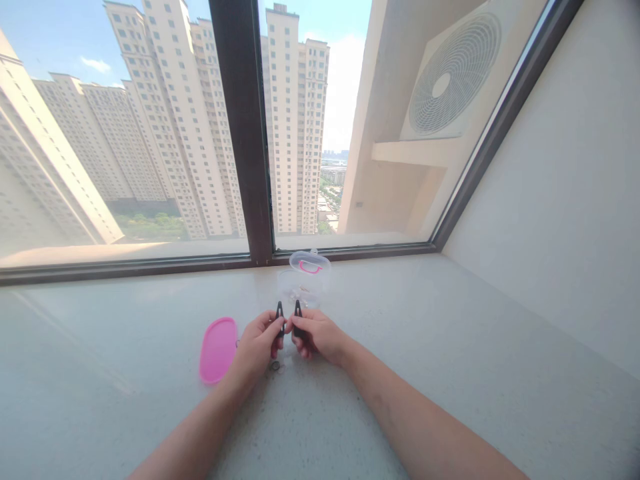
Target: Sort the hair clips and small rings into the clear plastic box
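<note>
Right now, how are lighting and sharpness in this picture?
In the head view, daylight enters through the window; pale glare streaks the windowsill at left; the apartment towers lean, likely from wide-angle distortion; the black hair clips look slightly soft.

Right of the pink tray [219, 350], my left hand [259, 341] pinches one black clip [279, 311], my right hand [319, 335] another clip [298, 309].
</note>
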`<state>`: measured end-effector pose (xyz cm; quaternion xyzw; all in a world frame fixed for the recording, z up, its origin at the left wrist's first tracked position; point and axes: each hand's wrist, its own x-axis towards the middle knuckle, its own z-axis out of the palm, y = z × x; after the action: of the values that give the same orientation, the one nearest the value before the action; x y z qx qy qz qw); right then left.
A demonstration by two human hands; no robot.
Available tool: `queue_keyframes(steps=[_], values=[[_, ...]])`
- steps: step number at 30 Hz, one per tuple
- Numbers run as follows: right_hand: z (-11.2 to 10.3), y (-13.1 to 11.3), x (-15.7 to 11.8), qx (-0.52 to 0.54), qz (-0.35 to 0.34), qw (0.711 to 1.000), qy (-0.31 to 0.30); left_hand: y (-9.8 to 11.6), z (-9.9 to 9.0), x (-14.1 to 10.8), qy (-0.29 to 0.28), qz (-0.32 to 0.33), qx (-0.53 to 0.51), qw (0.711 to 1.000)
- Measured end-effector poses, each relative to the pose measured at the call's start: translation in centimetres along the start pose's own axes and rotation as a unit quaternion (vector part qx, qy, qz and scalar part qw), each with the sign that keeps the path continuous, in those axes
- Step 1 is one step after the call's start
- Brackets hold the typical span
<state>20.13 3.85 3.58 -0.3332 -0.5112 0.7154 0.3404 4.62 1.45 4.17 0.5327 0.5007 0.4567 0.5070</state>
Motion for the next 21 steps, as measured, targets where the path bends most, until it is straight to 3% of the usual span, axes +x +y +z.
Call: queue_keyframes(steps=[21], values=[[-0.51, 0.70, 0.40, 0.014, -0.003, 1.000, 0.013, 0.29, 0.27, -0.20, 0.006, 0.001, -0.001, 1.000]])
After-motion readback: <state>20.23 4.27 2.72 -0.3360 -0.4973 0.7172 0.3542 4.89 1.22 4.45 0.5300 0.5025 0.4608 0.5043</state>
